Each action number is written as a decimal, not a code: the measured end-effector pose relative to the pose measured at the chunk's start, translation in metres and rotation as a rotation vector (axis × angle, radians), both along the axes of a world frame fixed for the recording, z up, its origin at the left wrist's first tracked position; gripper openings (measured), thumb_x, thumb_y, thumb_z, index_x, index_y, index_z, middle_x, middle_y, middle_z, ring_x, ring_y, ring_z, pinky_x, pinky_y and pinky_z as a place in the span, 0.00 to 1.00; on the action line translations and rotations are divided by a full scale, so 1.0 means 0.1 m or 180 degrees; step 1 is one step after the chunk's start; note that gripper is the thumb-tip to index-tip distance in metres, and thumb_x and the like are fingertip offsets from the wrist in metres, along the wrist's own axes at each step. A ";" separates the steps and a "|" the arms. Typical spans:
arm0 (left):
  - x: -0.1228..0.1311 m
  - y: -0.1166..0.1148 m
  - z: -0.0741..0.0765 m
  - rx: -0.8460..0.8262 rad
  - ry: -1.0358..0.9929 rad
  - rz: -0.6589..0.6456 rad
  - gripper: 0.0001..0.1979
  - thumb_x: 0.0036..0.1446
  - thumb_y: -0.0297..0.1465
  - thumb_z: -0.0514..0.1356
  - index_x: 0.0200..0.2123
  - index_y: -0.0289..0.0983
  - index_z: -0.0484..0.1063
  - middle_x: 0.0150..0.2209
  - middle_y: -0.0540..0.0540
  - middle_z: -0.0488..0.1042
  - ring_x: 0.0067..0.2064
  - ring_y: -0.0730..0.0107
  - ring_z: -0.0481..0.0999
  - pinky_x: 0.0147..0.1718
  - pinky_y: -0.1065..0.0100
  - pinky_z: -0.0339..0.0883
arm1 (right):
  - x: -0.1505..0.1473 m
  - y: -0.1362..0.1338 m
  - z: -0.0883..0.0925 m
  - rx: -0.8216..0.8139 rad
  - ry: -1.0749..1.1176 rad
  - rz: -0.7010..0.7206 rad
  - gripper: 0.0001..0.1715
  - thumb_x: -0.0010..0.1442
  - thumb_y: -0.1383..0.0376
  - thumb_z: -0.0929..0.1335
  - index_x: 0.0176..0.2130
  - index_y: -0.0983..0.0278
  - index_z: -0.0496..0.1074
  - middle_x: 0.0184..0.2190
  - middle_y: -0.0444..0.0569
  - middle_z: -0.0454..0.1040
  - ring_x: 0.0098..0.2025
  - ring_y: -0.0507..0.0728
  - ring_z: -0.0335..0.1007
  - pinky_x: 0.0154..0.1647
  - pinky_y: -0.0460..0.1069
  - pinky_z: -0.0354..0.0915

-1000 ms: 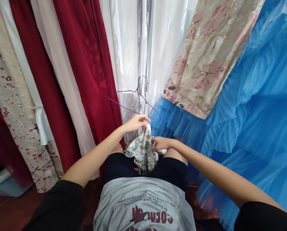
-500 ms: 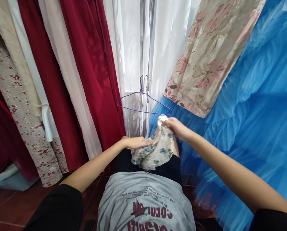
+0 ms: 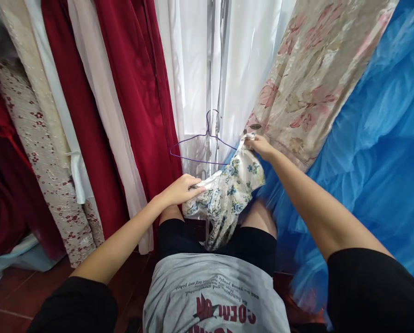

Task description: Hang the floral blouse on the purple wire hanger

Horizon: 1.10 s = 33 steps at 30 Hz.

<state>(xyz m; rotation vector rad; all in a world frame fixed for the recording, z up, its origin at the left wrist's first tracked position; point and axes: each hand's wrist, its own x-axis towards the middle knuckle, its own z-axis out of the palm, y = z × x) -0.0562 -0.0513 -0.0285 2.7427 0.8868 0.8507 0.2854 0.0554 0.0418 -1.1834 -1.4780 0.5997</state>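
Both my hands grip a small white garment (image 3: pixel 232 185) with blue and yellow flowers; it looks like a blouse or top, but its exact kind is unclear. My left hand (image 3: pixel 184 188) is closed on its left edge, thumb on top. Higher up, my right hand (image 3: pixel 260 147) pinches its upper right corner. Between the hands the cloth is stretched, and its lower part hangs in folds over my lap. Just behind it a purple wire hanger (image 3: pixel 196 160) hangs in front of the white curtain; the garment covers the hanger's right end.
Dark red drapes (image 3: pixel 133 92) and other long cloths hang at left. White curtains (image 3: pixel 193 69) are straight ahead. On the right hang a beige floral cloth (image 3: pixel 307 88) and blue tulle (image 3: pixel 376 185). A pale blue container (image 3: pixel 36 259) rests on the tiled floor (image 3: pixel 9 296).
My right hand has lifted its corner of the garment up and right, across the hanger's right end. My left hand has moved left and slightly up, so the cloth is spread wider.
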 end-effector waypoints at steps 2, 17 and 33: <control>-0.03 -0.02 0.04 0.0037 0.0005 0.0074 0.20 0.67 0.44 0.55 0.27 0.38 0.69 0.28 0.48 0.69 0.34 0.65 0.68 0.40 0.66 0.61 | -0.23 0.16 -0.01 -0.0213 -0.0081 0.0217 0.11 0.48 0.65 0.71 0.27 0.61 0.64 0.22 0.39 0.62 0.27 0.51 0.58 0.33 0.47 0.60; -1.17 1.01 -0.17 -0.0520 -0.0340 0.1468 0.09 0.58 0.39 0.60 0.31 0.41 0.74 0.32 0.49 0.77 0.39 0.60 0.74 0.44 0.66 0.60 | -0.19 0.01 0.06 -0.1092 0.0145 0.1276 0.08 0.50 0.67 0.75 0.33 0.65 0.74 0.24 0.50 0.77 0.29 0.58 0.74 0.32 0.51 0.72; -0.41 1.76 0.73 -0.0122 -0.1871 0.1864 0.09 0.51 0.34 0.64 0.29 0.37 0.67 0.28 0.49 0.70 0.33 0.66 0.67 0.35 0.67 0.59 | 0.00 -0.22 -0.16 -0.1887 0.0469 0.1172 0.21 0.67 0.50 0.66 0.39 0.64 0.77 0.32 0.55 0.83 0.32 0.60 0.80 0.37 0.52 0.77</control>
